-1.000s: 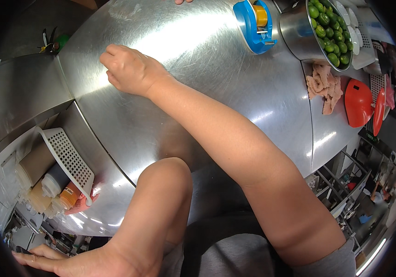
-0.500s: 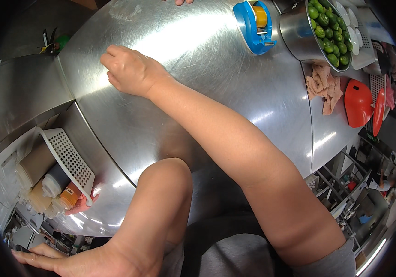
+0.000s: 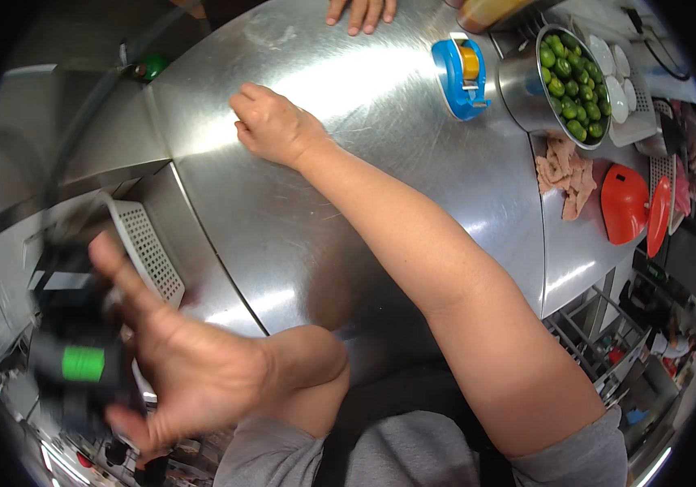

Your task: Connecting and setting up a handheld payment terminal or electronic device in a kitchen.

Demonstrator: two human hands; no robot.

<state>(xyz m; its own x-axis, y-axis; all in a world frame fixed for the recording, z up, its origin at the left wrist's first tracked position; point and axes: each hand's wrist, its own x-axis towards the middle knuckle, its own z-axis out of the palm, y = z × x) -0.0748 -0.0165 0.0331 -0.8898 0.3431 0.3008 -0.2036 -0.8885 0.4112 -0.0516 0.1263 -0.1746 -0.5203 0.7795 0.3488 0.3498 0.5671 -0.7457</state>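
At the lower left, my left hand (image 3: 202, 361) is raised and blurred. It grips a black device (image 3: 60, 385) with a bright green patch, thumb on one side and a finger stretched along the other. A dark cord-like line (image 3: 54, 154) runs up from the device. My right hand (image 3: 275, 126) rests closed on the steel table (image 3: 388, 154), forearm slanting across from the right. Its fingertips are turned under, so anything inside them is hidden. Behind the black device stands a white perforated basket (image 3: 145, 243), partly covered.
Another person's hand (image 3: 360, 12) lies at the table's far edge. To the right are a blue tape dispenser (image 3: 455, 85), a steel pot (image 3: 522, 101) of green limes (image 3: 571, 85), a pinkish cloth (image 3: 563, 174) and a red plastic item (image 3: 622, 204). White dishes (image 3: 617, 97) stand beyond.
My left hand has come up from the lower left corner, bringing the black device into view before the basket. The view has shifted; more of the other person's hand shows. My right hand stays closed.
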